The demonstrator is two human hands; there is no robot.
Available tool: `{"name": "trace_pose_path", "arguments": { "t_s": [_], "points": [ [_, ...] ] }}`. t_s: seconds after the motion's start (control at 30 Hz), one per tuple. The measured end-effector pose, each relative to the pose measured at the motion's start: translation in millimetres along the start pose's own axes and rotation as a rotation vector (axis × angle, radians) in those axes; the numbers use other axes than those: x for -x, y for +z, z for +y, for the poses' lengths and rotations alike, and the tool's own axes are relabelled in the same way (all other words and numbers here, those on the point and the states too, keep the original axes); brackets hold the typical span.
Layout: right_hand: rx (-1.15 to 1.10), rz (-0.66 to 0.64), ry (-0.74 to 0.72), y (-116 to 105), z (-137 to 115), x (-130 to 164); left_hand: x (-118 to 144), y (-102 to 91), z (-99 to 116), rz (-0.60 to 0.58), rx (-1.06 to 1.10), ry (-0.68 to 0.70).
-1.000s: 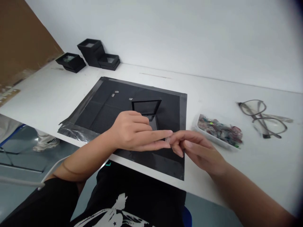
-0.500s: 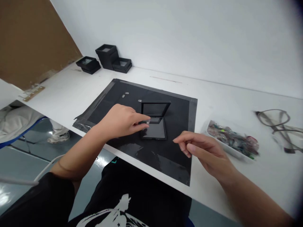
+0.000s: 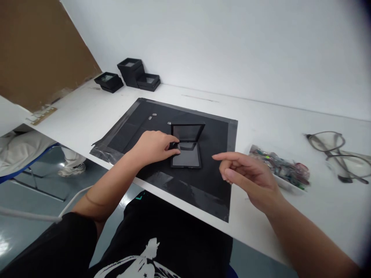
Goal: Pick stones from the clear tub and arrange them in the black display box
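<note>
White table (image 3: 261, 123), one opened case (image 3: 187, 157), three loose pieces (image 3: 150, 118); right hand (image 3: 251, 177), fingers parted; left hand (image 3: 155, 144), grip unclear.

mat (image 3: 127, 133) on table (image 3: 261, 133), along front edge. case (image 3: 189, 158) on mat, right of middle, lid (image 3: 187, 132) up at rear of base. left hand (image 3: 153, 146) at case's left side, fingertips over base. two small pieces (image 3: 150, 117) on mat, back left; single piece (image 3: 169, 123) just behind lid's left end. right hand (image 3: 252, 177) above table and mat's right edge, before tray (image 3: 290, 185). glasses (image 3: 328, 153) right of tray, on table. box stacks (image 3: 130, 73) behind mat, back left, near wall (image 3: 217, 50).
</note>
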State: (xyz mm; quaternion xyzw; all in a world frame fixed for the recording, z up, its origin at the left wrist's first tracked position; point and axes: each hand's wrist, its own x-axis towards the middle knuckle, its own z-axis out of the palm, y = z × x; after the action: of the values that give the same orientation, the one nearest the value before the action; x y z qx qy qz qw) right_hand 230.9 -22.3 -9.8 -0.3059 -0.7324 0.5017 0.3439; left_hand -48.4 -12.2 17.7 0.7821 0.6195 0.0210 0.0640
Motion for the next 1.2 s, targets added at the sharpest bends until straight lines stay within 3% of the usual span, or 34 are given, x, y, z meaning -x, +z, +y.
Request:
{"name": "trace_pose_path", "arguments": {
  "t_s": [0.2,0.47,0.7,0.9,1.07,1.2],
  "points": [
    [0.082,0.008,0.069,3,-2,2,23,6.4,-6,0.115,0.045,0.136],
    [0.140,0.021,0.110,2,-4,0,25,28.9,-4,0.070,-0.118,0.249],
    [0.172,0.005,0.170,2,-1,-2,27,34.6,-9,0.125,-0.119,0.265],
    [0.200,-0.003,0.186,4,-5,-4,27,39.6,-6,0.218,-0.041,0.155],
    [0.209,-0.022,0.183,4,-6,-4,23,39.1,4,0.293,0.134,-0.094],
    [0.227,-0.052,0.194,5,-6,-4,16,36.2,8,0.260,0.226,-0.225]
  ]
}}
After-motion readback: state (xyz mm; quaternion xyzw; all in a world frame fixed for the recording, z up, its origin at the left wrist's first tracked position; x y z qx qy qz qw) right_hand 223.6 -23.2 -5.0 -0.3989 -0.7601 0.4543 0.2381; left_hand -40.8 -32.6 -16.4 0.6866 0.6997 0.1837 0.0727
